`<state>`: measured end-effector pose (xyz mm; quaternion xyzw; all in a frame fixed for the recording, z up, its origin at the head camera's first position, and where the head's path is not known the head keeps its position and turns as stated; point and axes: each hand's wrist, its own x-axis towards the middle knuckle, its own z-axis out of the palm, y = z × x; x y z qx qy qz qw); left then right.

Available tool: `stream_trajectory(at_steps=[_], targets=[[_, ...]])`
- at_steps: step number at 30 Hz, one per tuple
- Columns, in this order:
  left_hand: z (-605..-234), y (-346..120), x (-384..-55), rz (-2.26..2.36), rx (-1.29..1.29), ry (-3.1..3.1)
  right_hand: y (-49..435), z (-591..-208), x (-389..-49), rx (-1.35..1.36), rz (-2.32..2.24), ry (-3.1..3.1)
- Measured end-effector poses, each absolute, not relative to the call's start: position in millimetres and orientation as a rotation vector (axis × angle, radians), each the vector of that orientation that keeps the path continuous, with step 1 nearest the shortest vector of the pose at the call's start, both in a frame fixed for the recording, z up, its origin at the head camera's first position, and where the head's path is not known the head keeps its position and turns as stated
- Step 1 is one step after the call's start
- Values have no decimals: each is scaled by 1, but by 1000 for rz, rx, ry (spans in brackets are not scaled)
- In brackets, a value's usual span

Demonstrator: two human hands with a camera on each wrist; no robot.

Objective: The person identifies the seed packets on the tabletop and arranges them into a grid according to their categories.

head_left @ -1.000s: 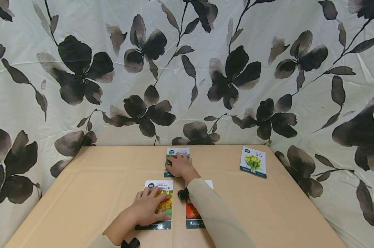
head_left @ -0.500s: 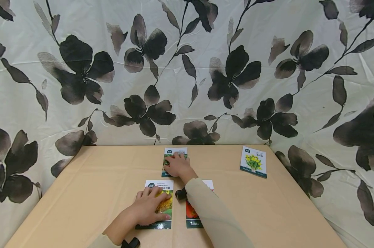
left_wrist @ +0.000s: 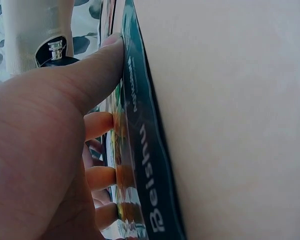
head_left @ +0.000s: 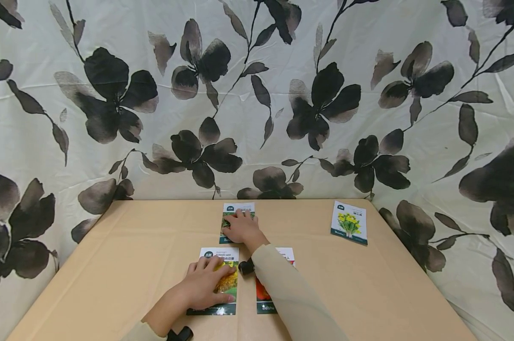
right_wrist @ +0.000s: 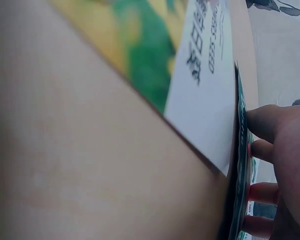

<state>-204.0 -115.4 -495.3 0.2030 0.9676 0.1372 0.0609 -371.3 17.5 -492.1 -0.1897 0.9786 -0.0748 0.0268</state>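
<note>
My left hand lies on a sunflower seed packet at the front of the table, fingers spread over its yellow picture. In the left wrist view, the thumb and fingertips press on that packet beside its dark Beishu band. Farther back, my right hand rests on a second seed packet, its palm covering most of the picture. The right wrist view has those fingertips on the packet's face, with the sunflower packet close by. Neither hand curls round its packet.
A seed packet with a red picture lies right of the sunflower one, partly hidden under the right sleeve. Toward the back right corner lies a packet with yellow flowers. A floral cloth hangs behind the table.
My right hand has slid the far packet a little to the left, its sleeve shifting along and baring more of the red-pictured packet's top. The left hand stays on the sunflower packet.
</note>
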Motion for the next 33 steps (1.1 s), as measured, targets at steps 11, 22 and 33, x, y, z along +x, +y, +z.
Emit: stream_trajectory(at_steps=[11, 22, 33], targets=[[-497, -115, -204, 415, 610, 2922, 15, -495, -372, -592, -228, 3026], [-495, -111, -202, 430, 584, 2912, 14, -493, -370, -588, -256, 3026], [-506, -115, -206, 459, 602, 2927, 12, -493, -371, -588, -259, 3029]])
